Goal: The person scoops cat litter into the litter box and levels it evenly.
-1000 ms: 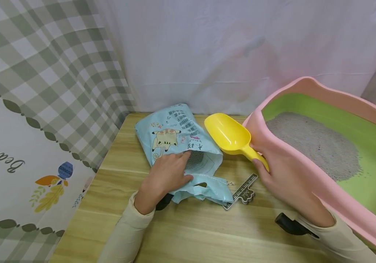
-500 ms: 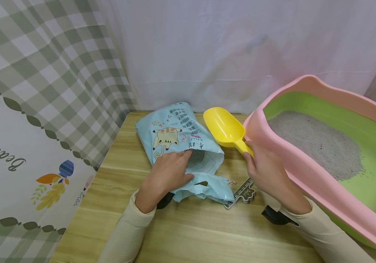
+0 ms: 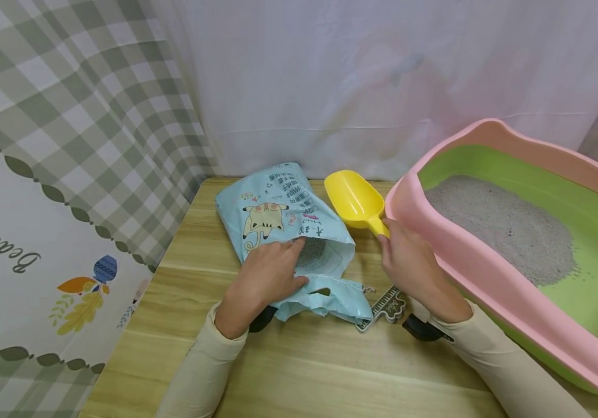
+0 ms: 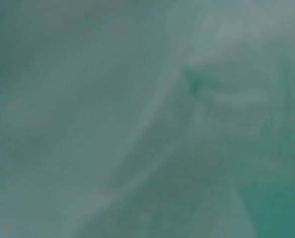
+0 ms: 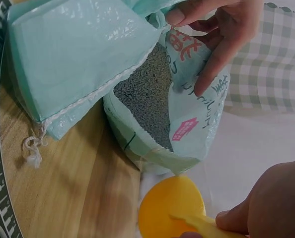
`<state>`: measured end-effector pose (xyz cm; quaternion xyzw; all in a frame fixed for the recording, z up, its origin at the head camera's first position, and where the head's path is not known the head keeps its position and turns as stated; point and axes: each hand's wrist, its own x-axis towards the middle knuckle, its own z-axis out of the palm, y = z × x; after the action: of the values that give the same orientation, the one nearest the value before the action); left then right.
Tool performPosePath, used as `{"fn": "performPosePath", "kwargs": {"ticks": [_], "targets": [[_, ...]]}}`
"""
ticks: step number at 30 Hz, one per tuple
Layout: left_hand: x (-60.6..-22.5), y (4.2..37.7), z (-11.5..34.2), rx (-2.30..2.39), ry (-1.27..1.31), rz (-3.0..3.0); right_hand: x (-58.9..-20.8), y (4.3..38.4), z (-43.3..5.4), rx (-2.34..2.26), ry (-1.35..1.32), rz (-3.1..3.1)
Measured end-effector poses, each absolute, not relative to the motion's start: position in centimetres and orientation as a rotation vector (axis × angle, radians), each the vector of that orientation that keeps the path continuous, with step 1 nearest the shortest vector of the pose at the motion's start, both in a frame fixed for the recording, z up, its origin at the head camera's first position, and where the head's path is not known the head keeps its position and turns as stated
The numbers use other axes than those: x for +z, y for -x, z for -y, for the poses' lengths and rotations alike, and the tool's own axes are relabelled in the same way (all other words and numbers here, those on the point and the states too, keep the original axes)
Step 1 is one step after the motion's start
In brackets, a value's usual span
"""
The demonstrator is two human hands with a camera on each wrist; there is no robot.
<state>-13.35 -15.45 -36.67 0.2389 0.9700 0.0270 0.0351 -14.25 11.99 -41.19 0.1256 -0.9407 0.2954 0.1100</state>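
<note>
A light blue bag of cat litter (image 3: 299,200) lies on its side, its torn mouth toward me. Grey pellets (image 5: 150,91) show inside it in the right wrist view. My left hand (image 3: 266,276) holds the bag at its mouth, with the index finger along the printed side and the thumb by the loose flap (image 5: 83,54). In my right hand (image 3: 415,268) is the handle of a yellow litter scoop (image 3: 353,197), its bowl tipped up behind the bag mouth with nothing visible in it. The left wrist view is filled by blurred blue-green plastic.
To the right stands a pink and green litter box (image 3: 450,244) with a patch of grey litter (image 3: 503,226) in it. A small dark ruler (image 3: 382,307) lies partly beneath the flap. White cloth (image 3: 299,87) hangs behind the wooden table (image 3: 330,377), checked cloth (image 3: 105,87) at left.
My right hand has moved left with the scoop, away from the litter box wall and closer to the bag mouth. The left hand has stayed on the bag.
</note>
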Motion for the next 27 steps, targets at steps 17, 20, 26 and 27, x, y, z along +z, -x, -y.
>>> {"fn": "performPosePath", "kwargs": {"ticks": [17,20,26,27], "targets": [[-36.7,13.2,15.5,0.096,-0.745,-3.007,-42.3,14.7,-11.7,0.801,-0.401,2.823],[-36.7,13.2,15.5,0.097,-0.742,-3.005,-42.3,14.6,-11.7,0.791,-0.390,2.829],[-36.7,13.2,15.5,0.103,-0.739,-3.002,-42.7,14.5,-11.6,0.757,-0.401,2.818],[-36.7,13.2,15.5,0.102,-0.739,-3.003,-42.7,14.5,-11.6,0.749,-0.403,2.816]]}}
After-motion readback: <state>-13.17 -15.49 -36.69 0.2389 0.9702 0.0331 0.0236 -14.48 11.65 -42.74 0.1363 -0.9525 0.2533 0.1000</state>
